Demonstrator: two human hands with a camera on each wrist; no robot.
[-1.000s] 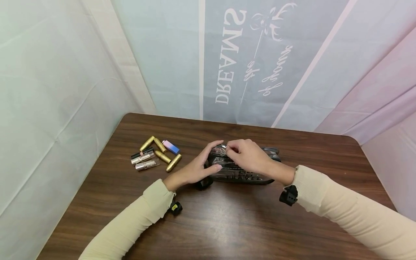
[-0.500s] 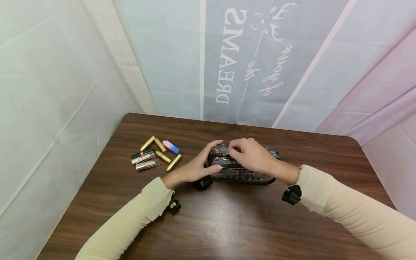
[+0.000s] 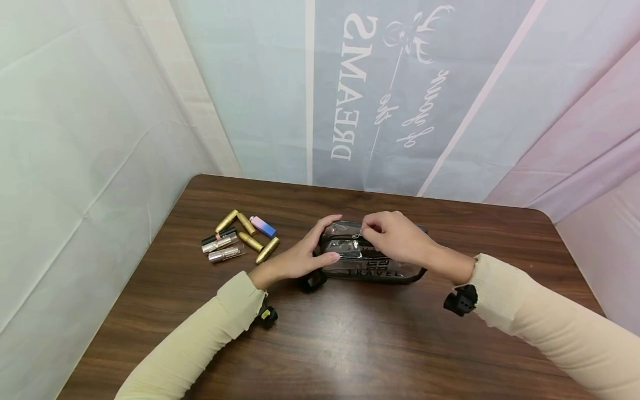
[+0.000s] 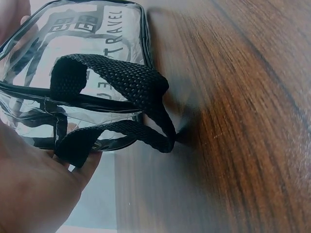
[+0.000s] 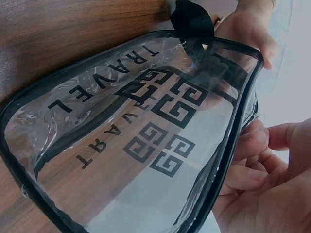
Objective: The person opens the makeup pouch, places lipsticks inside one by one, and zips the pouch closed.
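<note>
A clear travel pouch with black edging and TRAVEL lettering stands on the wooden table. My left hand holds its left end, thumb on the near side and fingers towards the far side. With thumb and forefinger, my right hand pinches the zipper pull along the pouch's top. Through the clear wall in the right wrist view, no contents show. A black woven strap sticks out from the end beside my left palm. Part of the zipper is hidden behind my right hand.
Left of the pouch lie several gold bullet-shaped tubes, a pink-and-blue stick, silver clear-capped tubes and a black tube. A fabric backdrop rises behind the table.
My right hand has slid to the right along the pouch's top with the zipper pull, uncovering more of the left part of the top. My left hand has stayed at the left end.
</note>
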